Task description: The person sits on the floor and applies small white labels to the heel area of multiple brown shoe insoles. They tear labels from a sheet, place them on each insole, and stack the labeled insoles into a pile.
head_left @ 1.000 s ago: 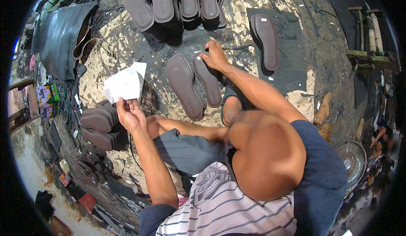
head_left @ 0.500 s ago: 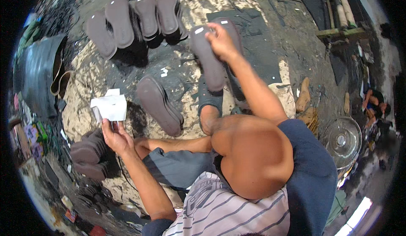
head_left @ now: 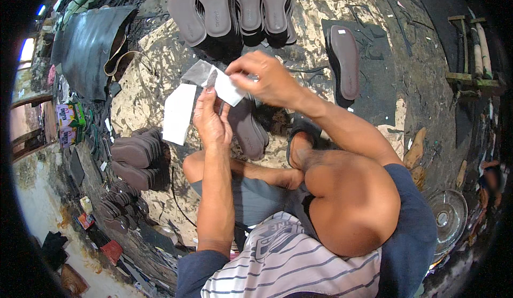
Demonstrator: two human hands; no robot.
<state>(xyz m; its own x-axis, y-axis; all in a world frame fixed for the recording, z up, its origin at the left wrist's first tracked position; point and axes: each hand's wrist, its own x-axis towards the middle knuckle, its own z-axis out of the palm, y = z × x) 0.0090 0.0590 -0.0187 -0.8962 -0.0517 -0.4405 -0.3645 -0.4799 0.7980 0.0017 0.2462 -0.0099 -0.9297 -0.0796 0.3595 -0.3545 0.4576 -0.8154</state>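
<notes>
My left hand point(head_left: 212, 121) grips white sticker sheets point(head_left: 179, 113) from below, its thumb in front of them. One sheet hangs to the left, and a folded white part with a grey, see-through piece point(head_left: 196, 73) rises above the fingers. At the upper right edge of the sheets, my right hand point(head_left: 270, 81) has its thumb and fingertips pinched together; anything between them is too small to make out. Beneath my hands lies a brown insole pile point(head_left: 248, 129), partly hidden. A stack of brown insoles point(head_left: 344, 63) with a small white label on top lies to the right.
Several stacks of labelled brown insoles point(head_left: 218, 9) stand at the far side. More insole piles point(head_left: 136, 156) sit left of my bent leg. A curved black sheet point(head_left: 88, 49) stands at the far left, a round fan point(head_left: 446, 220) at the right. Black scraps litter the floor.
My right hand has left the insole on the right and come over to the sticker sheets. My left hand has raised the sheets toward it. The view has shifted.
</notes>
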